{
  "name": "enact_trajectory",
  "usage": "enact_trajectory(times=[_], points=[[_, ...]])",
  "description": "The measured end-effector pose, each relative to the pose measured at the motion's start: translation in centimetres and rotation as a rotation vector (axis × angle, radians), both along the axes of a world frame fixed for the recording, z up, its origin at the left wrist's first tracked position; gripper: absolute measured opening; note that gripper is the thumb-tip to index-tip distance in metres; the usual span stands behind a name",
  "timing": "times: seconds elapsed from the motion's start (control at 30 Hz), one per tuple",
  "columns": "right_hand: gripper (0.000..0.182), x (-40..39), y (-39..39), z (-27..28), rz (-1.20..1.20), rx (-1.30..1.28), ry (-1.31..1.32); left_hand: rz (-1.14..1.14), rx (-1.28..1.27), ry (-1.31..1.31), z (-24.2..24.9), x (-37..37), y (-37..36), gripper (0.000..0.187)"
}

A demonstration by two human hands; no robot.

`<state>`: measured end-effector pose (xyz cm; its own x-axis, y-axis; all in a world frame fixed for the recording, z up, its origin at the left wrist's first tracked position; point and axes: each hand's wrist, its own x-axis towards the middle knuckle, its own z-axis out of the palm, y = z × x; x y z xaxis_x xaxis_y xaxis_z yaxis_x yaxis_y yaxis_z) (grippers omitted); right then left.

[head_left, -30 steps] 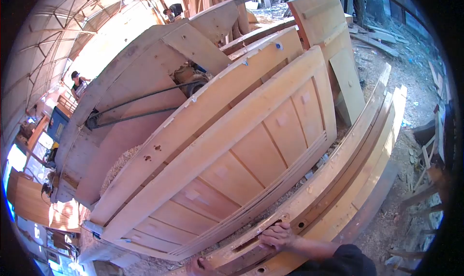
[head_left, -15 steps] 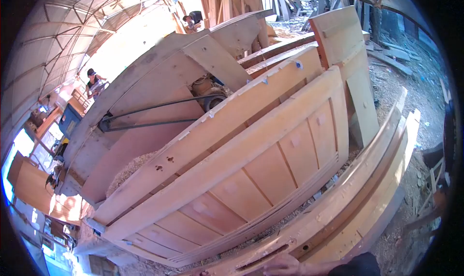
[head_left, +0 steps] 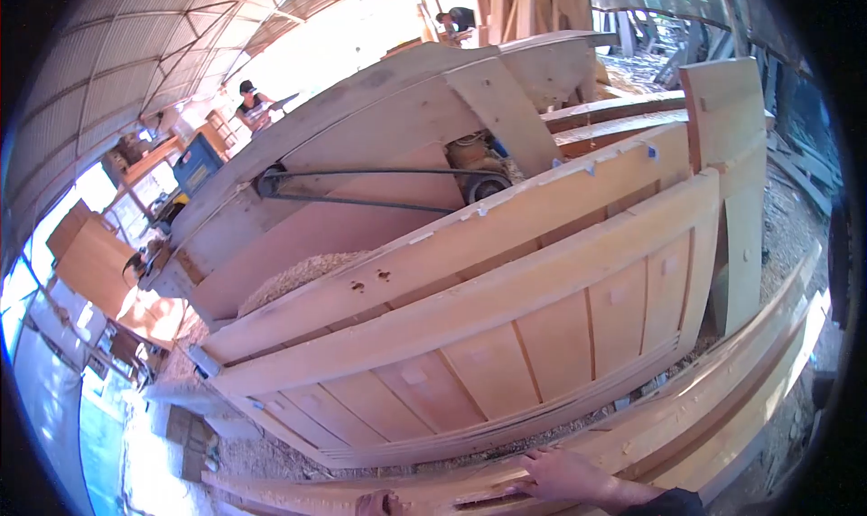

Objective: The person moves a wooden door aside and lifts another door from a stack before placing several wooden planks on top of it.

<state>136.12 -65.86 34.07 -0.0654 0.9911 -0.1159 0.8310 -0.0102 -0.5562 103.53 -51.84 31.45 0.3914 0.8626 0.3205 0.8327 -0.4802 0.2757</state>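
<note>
My right hand point(head_left: 562, 476) reaches in from the bottom right, below a dark sleeve. Its fingers are bent over a long, curved wooden board point(head_left: 664, 418), beside a narrow slot cut in the wood. Farther left on this board, part of my left hand point(head_left: 372, 503) shows at the bottom edge with its fingers curled against the wood; the rest is out of view. Just beyond the board leans a large panelled wooden bed headboard point(head_left: 488, 362), with a curved top rail and upright grooves. Another curved wooden panel point(head_left: 433, 254) with two small holes stands behind it.
A large machine casing point(head_left: 361, 123) with a drive belt point(head_left: 361, 200) and wood shavings point(head_left: 302, 277) stands behind the panels. A plank point(head_left: 745, 200) rises upright at right. Two people, one at a bench point(head_left: 253, 108) and one farther back point(head_left: 456, 21), are in the background.
The view has swung left and tilted down, so the panels sit farther right. My right hand now shows more fully on the board, and part of my left hand has come into view.
</note>
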Motion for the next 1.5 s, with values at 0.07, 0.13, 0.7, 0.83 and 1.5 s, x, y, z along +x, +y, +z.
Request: enact_trajectory(times=[0.07, 0.13, 0.7, 0.83, 1.5], points=[[0.059, 0.3, 0.3, 0.1, 0.051, -0.039, -0.023, -0.008, 0.023, -0.034, -0.4, 0.1, 0.1, 0.024], [0.067, 0.2, 0.7, -0.7, 0.088, -0.070, -0.004, -0.011, 0.025, -0.045, -0.3, 0.2, 0.4, 0.022], [0.070, -1.0, 2.5, 0.7, 0.140, -0.295, 0.113, -0.010, 0.071, -0.141, 0.3, 0.7, 0.3, 0.014], [0.070, -1.1, 1.9, 0.6, 0.147, -0.176, 0.175, -0.012, 0.011, -0.126, 0.9, 1.3, 0.5, 0.015], [0.086, -0.7, 2.8, 0.9, 0.108, -0.349, 0.306, -0.114, 0.063, -0.137, -0.5, -0.1, 1.4, 0.007]])
